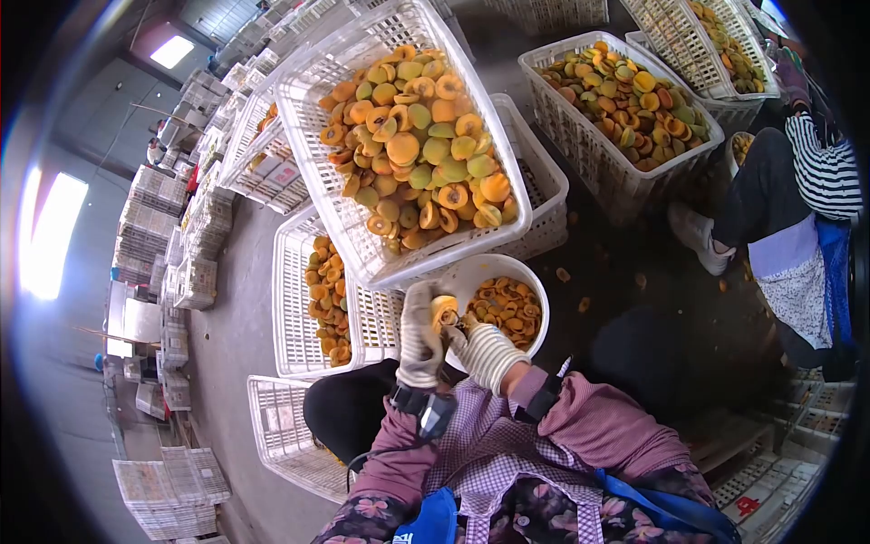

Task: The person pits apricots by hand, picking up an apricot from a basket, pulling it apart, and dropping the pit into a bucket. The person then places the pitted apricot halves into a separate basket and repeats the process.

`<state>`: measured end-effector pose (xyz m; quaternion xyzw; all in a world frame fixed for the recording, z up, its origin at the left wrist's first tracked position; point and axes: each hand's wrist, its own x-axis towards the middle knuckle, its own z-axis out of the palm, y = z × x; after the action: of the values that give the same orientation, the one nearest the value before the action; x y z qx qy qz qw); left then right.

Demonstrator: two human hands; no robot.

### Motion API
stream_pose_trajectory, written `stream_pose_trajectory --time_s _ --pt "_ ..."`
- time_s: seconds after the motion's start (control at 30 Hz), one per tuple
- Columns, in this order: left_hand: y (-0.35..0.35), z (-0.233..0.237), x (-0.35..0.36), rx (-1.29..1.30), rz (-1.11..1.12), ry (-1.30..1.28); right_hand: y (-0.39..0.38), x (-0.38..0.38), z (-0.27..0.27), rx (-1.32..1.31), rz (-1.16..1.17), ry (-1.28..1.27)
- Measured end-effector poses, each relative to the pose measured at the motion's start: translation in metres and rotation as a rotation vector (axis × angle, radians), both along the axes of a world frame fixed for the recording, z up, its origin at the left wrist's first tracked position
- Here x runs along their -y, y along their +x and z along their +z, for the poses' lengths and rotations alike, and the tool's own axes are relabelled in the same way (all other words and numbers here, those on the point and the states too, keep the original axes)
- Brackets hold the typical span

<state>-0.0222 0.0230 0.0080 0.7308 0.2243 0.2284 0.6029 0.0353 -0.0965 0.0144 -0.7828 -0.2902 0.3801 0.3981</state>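
My left hand (pixel 420 337), in a striped work glove, is closed around a yellow peach half (pixel 444 311) whose cut face is turned toward my right hand. My right hand (pixel 489 355), gloved too, is closed with its fingertips right at the fruit. A small dark thing shows at those fingertips, too small to name. Just beyond the hands stands a white bucket (pixel 541 299) with orange peach pieces (pixel 507 308) inside. Above it, a large white crate (pixel 313 195) is heaped with peach halves (pixel 403 136), some cut side up.
Another white crate (pixel 283 313) with orange halves stands at left, and a lower crate (pixel 276 412) is by my knee. A full crate (pixel 580 127) stands at right. A co-worker in a striped sleeve (pixel 820 168) sits far right. Fruit scraps lie on the dark floor (pixel 616 263).
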Motion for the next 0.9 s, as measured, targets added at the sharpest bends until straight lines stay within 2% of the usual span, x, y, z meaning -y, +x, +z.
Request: stream_pose_trajectory --time_s 0.07,0.1,0.13,0.23,0.3,0.33,0.37,0.4,0.43,0.47,0.5,0.53,0.57,0.6,0.63,0.7,0.77,0.8,0.87,0.9 --pt "0.000 0.014 0.026 0.155 0.220 -0.578 -0.012 -0.006 -0.013 -0.131 -0.009 0.145" --pt "-0.002 0.012 0.027 0.187 0.195 -0.520 -0.018 -0.007 -0.012 -0.016 -0.067 0.146" --pt "-0.004 0.010 0.029 0.220 0.170 -0.463 -0.020 -0.007 -0.012 -0.017 -0.065 0.148" --pt "-0.008 0.016 0.014 0.210 0.095 -0.528 -0.022 -0.006 -0.016 -0.062 0.087 0.131" --pt "-0.009 0.016 -0.006 -0.101 -0.324 -0.239 -0.027 -0.008 -0.027 -0.126 0.117 0.106" --pt "-0.010 0.009 -0.003 0.034 -0.338 -0.543 -0.034 -0.008 -0.037 -0.200 0.137 0.082" --pt "-0.009 0.004 -0.007 0.113 -0.327 -0.259 -0.044 -0.018 -0.064 -0.473 0.019 0.206" --pt "-0.009 -0.001 -0.014 0.191 -0.310 0.027 -0.034 -0.008 -0.024 -0.628 -0.013 0.224" --pt "-0.013 -0.029 -0.034 0.134 0.015 0.186 -0.047 -0.014 -0.044 -0.706 -0.069 0.420" --pt "-0.015 -0.035 -0.058 0.234 0.366 -0.038 -0.056 -0.020 -0.062 -0.775 -0.124 0.619" --pt "-0.004 -0.009 -0.062 -0.199 0.422 0.789 -0.048 -0.005 -0.027 -0.773 -0.189 0.347" --pt "0.008 0.018 -0.067 -0.608 0.740 1.607 -0.039 0.004 -0.003 -0.955 -0.250 0.187" --pt "0.010 0.000 -0.101 -0.360 0.698 1.482 -0.031 0.009 0.017 -1.039 -0.285 0.120" --pt "0.025 -0.010 -0.114 -0.128 0.542 1.104 -0.024 0.010 0.027 -1.126 -0.322 0.052" --pt "0.040 -0.020 -0.127 0.114 0.434 0.719 -0.022 0.004 0.014 -1.120 -0.327 0.062" --pt "0.100 -0.027 -0.141 -0.170 -0.012 0.756 -0.026 -0.011 -0.023 -0.982 -0.401 0.260" --pt "0.138 -0.060 -0.155 -0.776 -0.123 1.142 -0.016 -0.016 -0.021 -0.968 -0.484 0.275" --pt "0.152 -0.074 -0.145 -0.864 -0.010 0.875 -0.012 -0.017 -0.018 -0.959 -0.562 0.285" --pt "0.166 -0.045 -0.138 -1.037 -0.020 0.733 -0.003 -0.017 -0.007 -0.979 -0.604 0.303" --pt "0.162 -0.055 -0.145 -0.884 0.012 0.789 -0.001 -0.018 -0.006 -0.971 -0.602 0.308"
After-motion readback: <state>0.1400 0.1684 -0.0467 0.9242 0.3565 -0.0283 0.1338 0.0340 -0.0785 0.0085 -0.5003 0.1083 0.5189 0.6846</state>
